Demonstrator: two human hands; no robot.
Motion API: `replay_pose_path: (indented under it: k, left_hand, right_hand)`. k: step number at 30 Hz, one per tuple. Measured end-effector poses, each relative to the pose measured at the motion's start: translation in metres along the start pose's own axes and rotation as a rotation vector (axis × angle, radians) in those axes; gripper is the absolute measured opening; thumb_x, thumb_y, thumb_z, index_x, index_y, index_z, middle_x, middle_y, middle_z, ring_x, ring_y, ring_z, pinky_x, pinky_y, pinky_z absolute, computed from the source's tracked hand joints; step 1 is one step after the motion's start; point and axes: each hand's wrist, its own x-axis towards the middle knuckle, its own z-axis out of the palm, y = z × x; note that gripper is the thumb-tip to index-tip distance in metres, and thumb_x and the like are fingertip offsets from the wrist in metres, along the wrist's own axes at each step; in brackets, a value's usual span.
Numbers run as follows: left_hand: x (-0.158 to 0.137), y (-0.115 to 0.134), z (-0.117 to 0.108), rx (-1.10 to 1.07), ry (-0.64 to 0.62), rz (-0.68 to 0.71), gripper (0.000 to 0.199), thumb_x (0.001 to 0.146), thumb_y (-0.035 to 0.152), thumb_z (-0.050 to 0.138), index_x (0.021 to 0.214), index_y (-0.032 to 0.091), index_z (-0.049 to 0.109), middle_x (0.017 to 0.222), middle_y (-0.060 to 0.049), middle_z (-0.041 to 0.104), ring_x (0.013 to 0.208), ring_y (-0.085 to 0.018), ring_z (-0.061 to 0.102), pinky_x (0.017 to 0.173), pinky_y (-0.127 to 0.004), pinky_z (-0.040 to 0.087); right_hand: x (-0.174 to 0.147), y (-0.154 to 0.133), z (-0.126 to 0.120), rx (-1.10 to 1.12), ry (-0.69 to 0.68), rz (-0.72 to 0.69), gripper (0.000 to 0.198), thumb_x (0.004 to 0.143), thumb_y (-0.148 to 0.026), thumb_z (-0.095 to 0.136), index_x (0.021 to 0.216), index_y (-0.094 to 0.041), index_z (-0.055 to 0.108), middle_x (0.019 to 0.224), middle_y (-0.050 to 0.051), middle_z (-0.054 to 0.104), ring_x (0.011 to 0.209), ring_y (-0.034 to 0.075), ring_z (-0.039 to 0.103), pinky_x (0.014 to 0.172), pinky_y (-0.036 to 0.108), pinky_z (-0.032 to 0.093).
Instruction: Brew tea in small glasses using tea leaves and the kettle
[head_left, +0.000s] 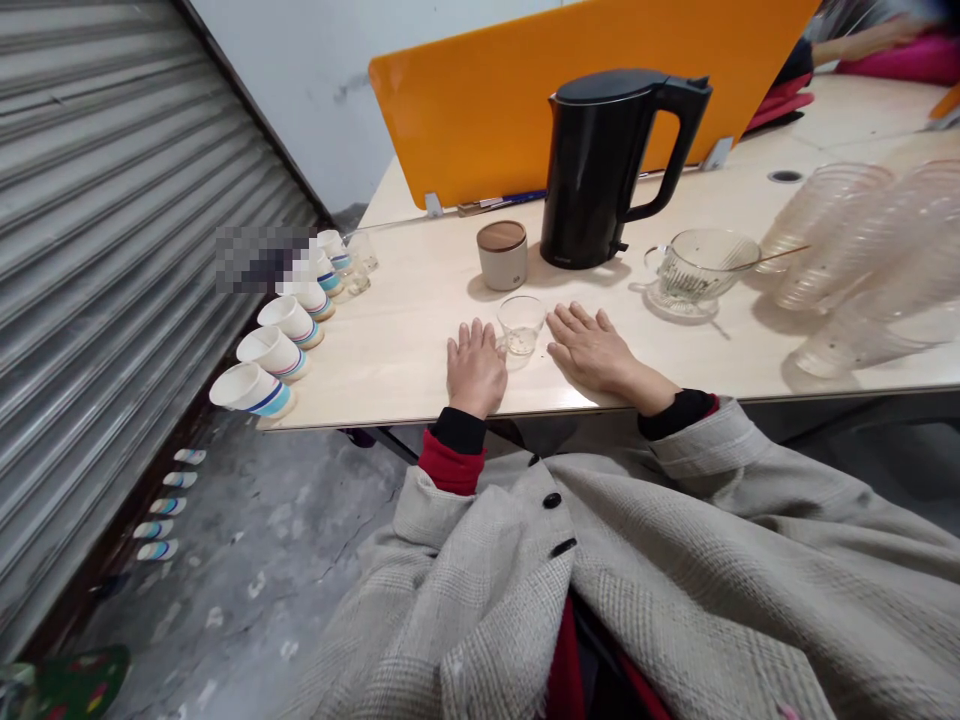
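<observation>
A small clear cup (520, 330) stands upright on the wooden table (390, 350) between my two hands. My left hand (476, 368) lies flat just left of it, fingers stretched forward; whether it touches the cup I cannot tell. To the cup's right, my right hand (592, 350) also rests flat on the tabletop with its fingers out, holding nothing. Behind the cup sits a beige canister (503, 268) with a wooden lid. A black electric kettle (589, 180) stands farther back. Right of my right hand is a glass cup (694, 275) with a handle and a thin stick across it.
Paper cups (271, 350) line the table's left edge, with several small clear cups (361, 252) behind them. Stacks of clear plastic cups (840, 240) lie at the right. An orange divider (472, 120) closes off the back. Another person's arm (862, 45) shows at the far right.
</observation>
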Motion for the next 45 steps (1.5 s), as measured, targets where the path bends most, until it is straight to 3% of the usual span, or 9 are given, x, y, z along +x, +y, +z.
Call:
replay_pose_path:
  k: [23, 45]
  left_hand:
    - [0.002, -0.003, 0.006, 0.002, 0.034, -0.034, 0.061, 0.111, 0.038, 0.027, 0.165, 0.013, 0.040, 0.177, -0.014, 0.030, 0.166, -0.036, 0.022, 0.134, -0.060, 0.022]
    - [0.000, -0.009, -0.001, 0.014, 0.014, -0.010, 0.060, 0.111, 0.034, 0.027, 0.165, 0.011, 0.039, 0.176, -0.013, 0.032, 0.165, -0.033, 0.027, 0.135, -0.052, 0.024]
  right_hand:
    - [-0.001, -0.002, 0.000, -0.007, 0.010, 0.016, 0.070, 0.108, -0.043, 0.025, 0.169, -0.010, 0.032, 0.178, 0.015, 0.023, 0.166, 0.038, 0.018, 0.131, 0.068, 0.018]
    - [-0.002, -0.006, -0.005, -0.004, -0.015, 0.042, 0.070, 0.108, -0.042, 0.026, 0.169, -0.008, 0.032, 0.178, 0.016, 0.022, 0.166, 0.037, 0.018, 0.132, 0.066, 0.019]
